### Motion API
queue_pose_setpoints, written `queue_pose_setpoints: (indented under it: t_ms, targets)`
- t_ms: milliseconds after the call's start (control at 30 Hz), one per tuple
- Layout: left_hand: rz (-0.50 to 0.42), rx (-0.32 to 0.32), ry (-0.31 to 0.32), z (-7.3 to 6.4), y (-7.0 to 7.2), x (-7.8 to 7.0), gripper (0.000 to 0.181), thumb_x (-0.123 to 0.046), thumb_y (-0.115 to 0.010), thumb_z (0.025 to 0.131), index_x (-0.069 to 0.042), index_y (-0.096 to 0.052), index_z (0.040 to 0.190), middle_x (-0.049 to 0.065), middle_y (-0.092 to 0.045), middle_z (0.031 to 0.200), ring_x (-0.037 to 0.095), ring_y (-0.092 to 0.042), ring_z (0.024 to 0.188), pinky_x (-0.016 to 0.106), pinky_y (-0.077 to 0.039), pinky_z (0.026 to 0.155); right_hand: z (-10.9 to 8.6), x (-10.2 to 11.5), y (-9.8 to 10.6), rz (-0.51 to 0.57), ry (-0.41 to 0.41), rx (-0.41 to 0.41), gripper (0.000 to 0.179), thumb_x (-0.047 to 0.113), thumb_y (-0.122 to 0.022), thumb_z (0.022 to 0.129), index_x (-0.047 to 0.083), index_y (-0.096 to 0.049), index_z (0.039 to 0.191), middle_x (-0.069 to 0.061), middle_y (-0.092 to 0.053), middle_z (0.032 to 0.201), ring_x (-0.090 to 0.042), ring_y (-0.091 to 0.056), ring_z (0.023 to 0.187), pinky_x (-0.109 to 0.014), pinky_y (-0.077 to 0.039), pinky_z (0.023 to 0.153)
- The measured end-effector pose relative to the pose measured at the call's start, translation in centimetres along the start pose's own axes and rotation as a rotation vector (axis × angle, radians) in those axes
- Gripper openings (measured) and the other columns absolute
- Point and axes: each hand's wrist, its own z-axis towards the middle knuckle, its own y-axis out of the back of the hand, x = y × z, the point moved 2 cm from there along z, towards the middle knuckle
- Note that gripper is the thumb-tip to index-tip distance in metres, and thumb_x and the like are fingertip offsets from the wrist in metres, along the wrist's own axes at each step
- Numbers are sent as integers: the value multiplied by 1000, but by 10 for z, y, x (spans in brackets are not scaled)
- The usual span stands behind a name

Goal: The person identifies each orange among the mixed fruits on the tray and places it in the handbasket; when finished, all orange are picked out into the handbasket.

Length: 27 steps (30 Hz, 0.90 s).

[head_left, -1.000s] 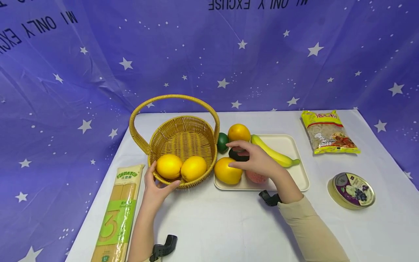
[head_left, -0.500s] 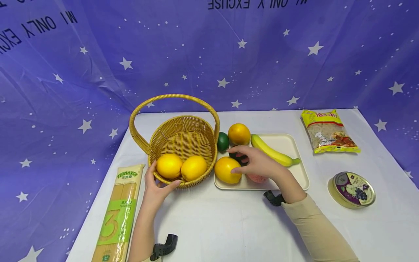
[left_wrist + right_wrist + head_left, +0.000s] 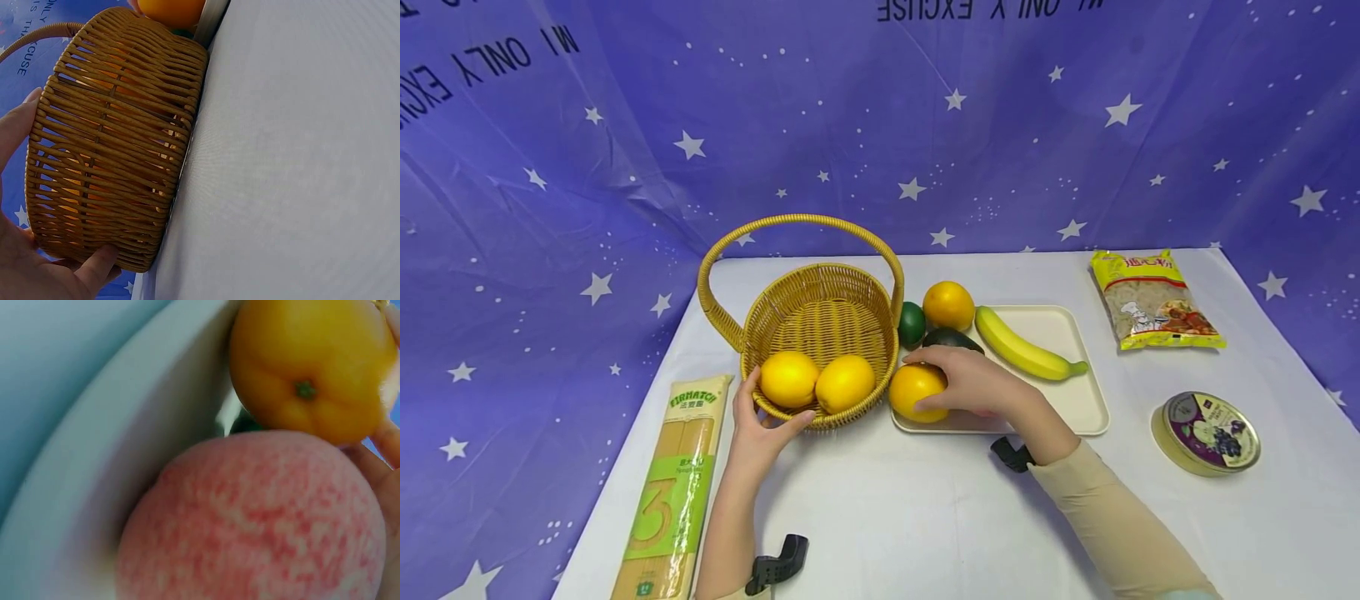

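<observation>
My right hand (image 3: 973,379) reaches over the front of the cream tray (image 3: 1093,408) and grips an orange (image 3: 916,392) at its left corner. The right wrist view shows the orange's green stem end, with a pink speckled peach (image 3: 256,519) in front of it; my hand mostly covers the peach in the head view. My left hand (image 3: 763,433) holds the front left side of the wicker basket (image 3: 816,283), thumb and fingers spread on its wall (image 3: 112,137). Two yellow-orange fruits (image 3: 787,379) lie at the front inside the basket.
Behind the orange are a dark avocado (image 3: 951,337), a green fruit (image 3: 912,325), another orange (image 3: 949,306) and a banana (image 3: 1026,346). A spaghetti pack (image 3: 670,492) lies at left. At right are a yellow pasta bag (image 3: 1153,302) and a round tin (image 3: 1206,433). The basket's handle (image 3: 801,219) stands up.
My right hand has come down and left, and its fingers have closed on the orange, which has turned. The dark avocado shows more now. The left hand and basket have not visibly moved.
</observation>
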Motion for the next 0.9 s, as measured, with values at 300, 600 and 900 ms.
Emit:
queue_pose_setpoints:
  t_ms: [300,600,900]
  targets:
    - [7,-1,-3,0,-1,3,109,-27,-82,79,-25,-5,156,10,5,157,45,-21,138,49,-31,109,3,6,-8,-93,-3,27,65,49,-77,77,24,-57,133,6,-57,130,-13,-54,110,-38,-44,93]
    - [13,2,-5,0,-1,1,108,-28,-81,79,-27,-5,155,9,6,158,45,-18,139,50,-29,110,4,4,-6,-52,10,-14,63,49,-77,76,24,-59,131,5,-59,127,-13,-55,107,-36,-46,90]
    - [9,4,0,0,0,0,108,-26,-81,80,-25,-5,156,9,8,158,46,-17,140,49,-31,109,1,4,-5,32,11,-33,61,44,-79,76,25,-59,130,7,-59,126,-11,-55,107,-35,-46,91]
